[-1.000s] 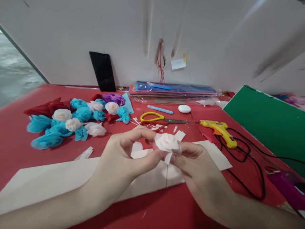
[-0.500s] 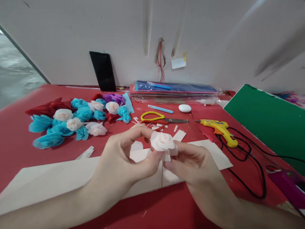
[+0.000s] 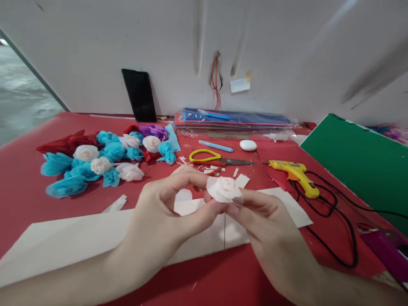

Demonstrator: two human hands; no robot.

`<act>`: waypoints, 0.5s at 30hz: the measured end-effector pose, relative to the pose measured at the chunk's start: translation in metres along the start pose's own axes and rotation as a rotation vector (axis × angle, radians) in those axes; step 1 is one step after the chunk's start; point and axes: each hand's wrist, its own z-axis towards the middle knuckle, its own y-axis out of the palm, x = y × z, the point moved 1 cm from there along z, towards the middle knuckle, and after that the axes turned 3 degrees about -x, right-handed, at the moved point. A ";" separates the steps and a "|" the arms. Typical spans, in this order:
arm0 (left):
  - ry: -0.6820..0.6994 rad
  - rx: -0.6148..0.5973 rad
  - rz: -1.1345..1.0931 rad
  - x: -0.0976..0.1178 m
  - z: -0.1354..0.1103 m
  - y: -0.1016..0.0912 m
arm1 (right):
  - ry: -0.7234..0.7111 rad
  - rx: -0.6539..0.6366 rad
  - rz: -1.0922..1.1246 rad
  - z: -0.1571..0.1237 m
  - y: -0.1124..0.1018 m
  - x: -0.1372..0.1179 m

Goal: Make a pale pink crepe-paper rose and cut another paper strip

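A pale pink paper rose (image 3: 225,189) is pinched between my two hands above the table. My left hand (image 3: 178,212) grips its left side and base with thumb and fingers. From the right, my right hand (image 3: 261,214) presses thumb and fingertips against the base and an outer petal. A thin stem (image 3: 225,233) runs down below the flower. Beneath my hands lies a long strip of cream paper (image 3: 86,238). Just beyond them rest scissors (image 3: 219,159) with yellow and red handles, among small paper scraps (image 3: 212,169).
Paper flowers (image 3: 111,151) are heaped at left. A yellow glue gun (image 3: 295,172) with a black cord lies right, near a green board (image 3: 360,165). Behind are a blue pen (image 3: 216,146), a white oval object (image 3: 247,145), wrapped paper (image 3: 236,117) and a leaning black phone (image 3: 139,95).
The rose has shifted slightly right and tilted. My right fingers have closed in against its base, and the loose petal edge at its lower right now sits nearer the flower.
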 end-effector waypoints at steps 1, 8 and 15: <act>0.006 0.001 -0.012 0.001 0.000 0.000 | 0.006 -0.021 0.008 0.000 -0.001 0.000; 0.083 -0.005 -0.079 0.007 -0.002 -0.002 | 0.019 -0.094 -0.006 0.002 -0.002 -0.001; 0.051 -0.115 -0.177 0.010 -0.007 -0.003 | -0.121 -0.150 -0.145 0.006 -0.012 0.000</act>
